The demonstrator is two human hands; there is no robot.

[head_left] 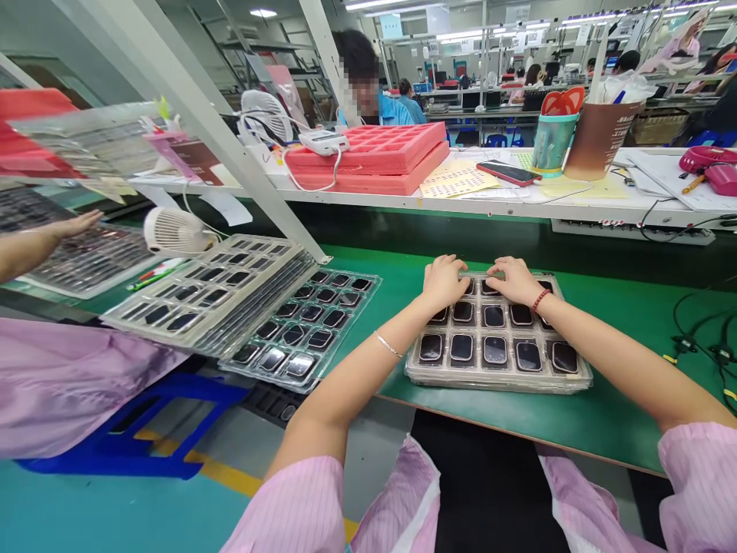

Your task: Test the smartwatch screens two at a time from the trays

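Observation:
A stack of clear plastic trays [500, 378] lies on the green bench in front of me, its top tray holding several dark square screens in rows. My left hand [446, 281] is at the tray's far edge, left of its middle, with fingers curled down. Beside it, my right hand [514, 281] touches the same far edge, its fingers bent over the back row. A gap separates the two hands. Whatever the fingertips may hold is too small to make out.
Left of me are a tray of screens [345, 338], a tall tray stack [213, 296] and a small white fan [176, 232]. A neighbour's hand [77, 224] is at the far left. Red foam trays [368, 157] and a phone [508, 173] rest on the shelf [403, 202]. Cables [685, 343] lie right.

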